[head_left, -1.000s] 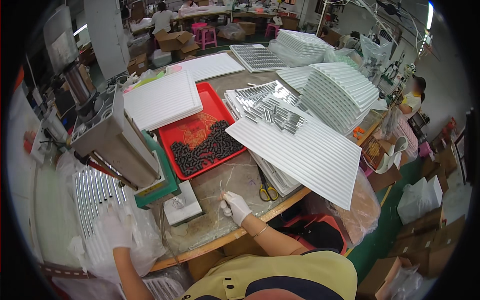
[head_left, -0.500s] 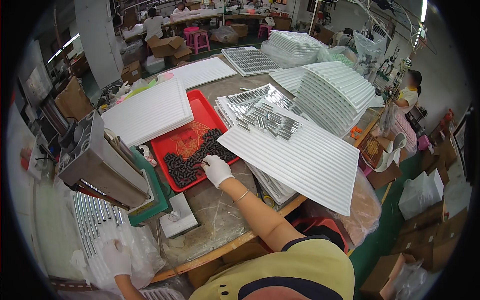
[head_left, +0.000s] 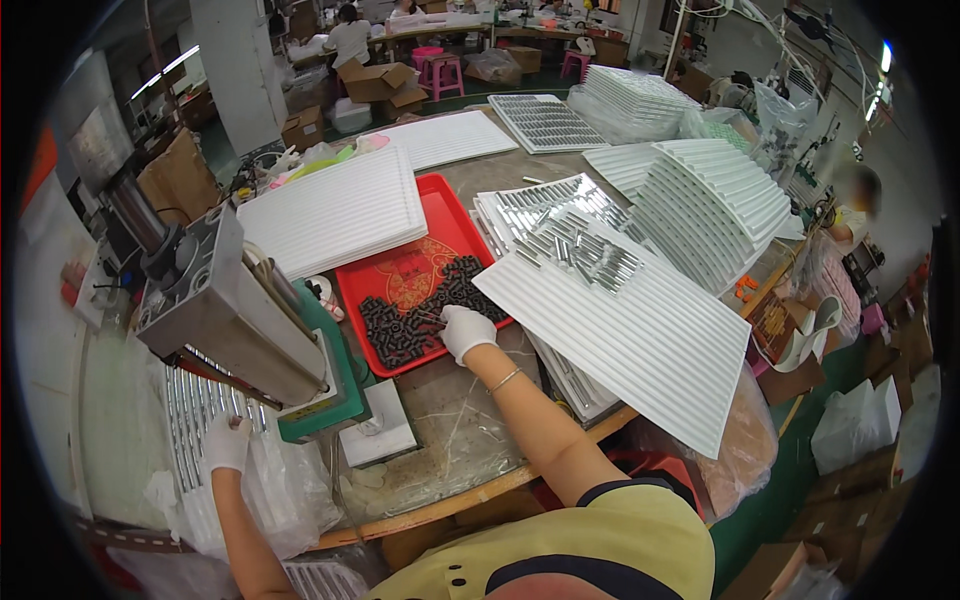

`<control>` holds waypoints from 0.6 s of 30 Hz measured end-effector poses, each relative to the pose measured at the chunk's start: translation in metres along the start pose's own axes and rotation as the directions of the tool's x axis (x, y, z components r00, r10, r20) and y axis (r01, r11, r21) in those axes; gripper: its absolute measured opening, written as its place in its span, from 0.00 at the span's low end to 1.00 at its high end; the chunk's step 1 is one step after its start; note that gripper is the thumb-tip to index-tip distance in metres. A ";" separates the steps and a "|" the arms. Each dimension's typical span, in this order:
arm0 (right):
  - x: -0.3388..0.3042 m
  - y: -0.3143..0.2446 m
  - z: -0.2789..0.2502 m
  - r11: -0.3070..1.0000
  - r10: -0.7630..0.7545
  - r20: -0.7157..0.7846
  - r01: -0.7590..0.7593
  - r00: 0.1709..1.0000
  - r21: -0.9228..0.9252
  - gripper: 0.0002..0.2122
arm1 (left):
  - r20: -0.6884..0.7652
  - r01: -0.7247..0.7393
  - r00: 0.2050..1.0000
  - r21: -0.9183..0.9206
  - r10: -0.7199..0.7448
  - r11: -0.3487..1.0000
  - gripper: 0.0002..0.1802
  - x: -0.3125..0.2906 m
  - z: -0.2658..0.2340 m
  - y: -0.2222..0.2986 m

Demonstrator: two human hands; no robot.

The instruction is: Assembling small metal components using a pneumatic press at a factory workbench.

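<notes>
Your right hand (head_left: pixel 468 334) pinches a thin tool (head_left: pixel 430 317) at the red tray (head_left: pixel 442 212) on your table (head_left: pixel 455 415); left hand (head_left: pixel 228 444), grip unclear. Pink stools (head_left: pixel 440 76) beyond.

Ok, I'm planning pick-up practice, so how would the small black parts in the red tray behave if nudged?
The black parts would probably roll or shift, since they look rounded and lie loose. The raised rim of the red tray would likely stop strays. Each is probably light, being small beside the right hand.
</notes>
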State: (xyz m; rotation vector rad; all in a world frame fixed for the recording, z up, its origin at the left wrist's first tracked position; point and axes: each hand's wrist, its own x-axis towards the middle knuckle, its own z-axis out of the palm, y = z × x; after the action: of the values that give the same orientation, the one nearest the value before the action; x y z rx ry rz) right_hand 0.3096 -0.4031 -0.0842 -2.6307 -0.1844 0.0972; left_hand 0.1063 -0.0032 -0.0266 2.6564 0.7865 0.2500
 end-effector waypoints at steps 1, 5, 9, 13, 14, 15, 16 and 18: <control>0.001 0.003 0.000 1.000 -0.013 0.011 0.013 1.000 -0.014 0.08 | 0.002 -0.003 1.000 -0.056 0.003 0.998 0.14 0.001 -0.002 0.003; 0.010 0.005 0.000 0.993 0.053 0.139 -0.038 0.989 -0.109 0.13 | -0.011 0.009 1.000 0.001 -0.009 1.000 0.16 -0.019 -0.012 0.037; 0.001 -0.003 -0.005 0.992 -0.034 0.121 0.048 0.992 -0.116 0.08 | -0.010 -0.022 1.000 0.027 0.022 0.999 0.16 -0.023 -0.010 0.026; -0.005 0.000 -0.013 0.994 0.026 0.108 -0.014 0.994 -0.109 0.09 | 0.054 -0.022 0.998 0.043 0.020 0.999 0.15 -0.030 -0.019 0.033; -0.005 0.000 -0.015 0.994 0.044 0.129 -0.030 0.991 -0.108 0.10 | 0.058 -0.024 0.998 0.067 0.021 0.997 0.14 -0.033 -0.021 0.035; -0.007 -0.002 -0.016 0.993 0.046 0.132 -0.032 0.990 -0.113 0.10 | 0.069 -0.028 0.997 0.089 0.022 0.996 0.13 -0.035 -0.019 0.037; -0.009 -0.006 -0.016 0.995 0.034 0.111 -0.024 0.993 -0.093 0.11 | 0.074 -0.026 0.997 0.086 0.020 0.996 0.13 -0.037 -0.020 0.038; -0.010 -0.013 -0.012 0.997 0.020 0.092 -0.013 0.996 -0.075 0.13 | 0.068 -0.049 0.997 0.081 0.044 0.996 0.13 -0.044 -0.025 0.039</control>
State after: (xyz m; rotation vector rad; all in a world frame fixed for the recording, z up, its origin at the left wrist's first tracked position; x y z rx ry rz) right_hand 0.2996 -0.3994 -0.0671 -2.7038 -0.2011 0.2221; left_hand 0.0823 -0.0510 0.0087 2.7472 0.7299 0.1440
